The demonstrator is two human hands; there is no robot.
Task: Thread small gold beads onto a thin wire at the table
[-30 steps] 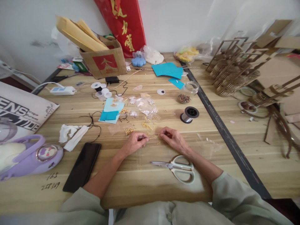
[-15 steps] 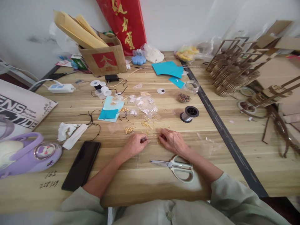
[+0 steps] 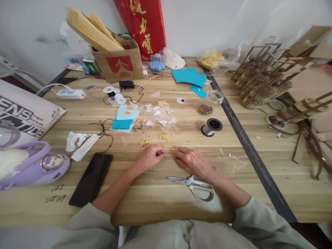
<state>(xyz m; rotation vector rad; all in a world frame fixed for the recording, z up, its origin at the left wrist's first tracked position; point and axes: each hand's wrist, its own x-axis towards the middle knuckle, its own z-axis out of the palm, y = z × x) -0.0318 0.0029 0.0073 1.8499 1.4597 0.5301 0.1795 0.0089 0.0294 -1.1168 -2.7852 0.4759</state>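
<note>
My left hand [image 3: 152, 157] rests on the wooden table, thumb and forefinger pinched; what they hold is too small to make out. A faint clear strand hangs below it. Facing it across a small gap, my right hand [image 3: 192, 160] has its fingers drawn together and bent down at the tabletop; anything in them is hidden. Small gold beads [image 3: 163, 137] lie scattered just beyond both hands, with a denser heap of gold beads [image 3: 144, 142] beyond the left one. Scissors [image 3: 193, 183] with pale handles lie beneath my right wrist, blades pointing left.
A spool of fine clear line [image 3: 211, 127] and a jar of mixed beads [image 3: 206, 109] stand at right. Small bags of silver pieces [image 3: 162, 114] lie farther back. On the left are a black phone [image 3: 90, 179] and a purple bottle [image 3: 33, 166]. Wooden baskets [image 3: 267, 76] crowd the right.
The view has shifted slightly, so most table items appear a little farther right. My right hand has moved slightly left, nearer my left hand. The left hand keeps its pinch.
</note>
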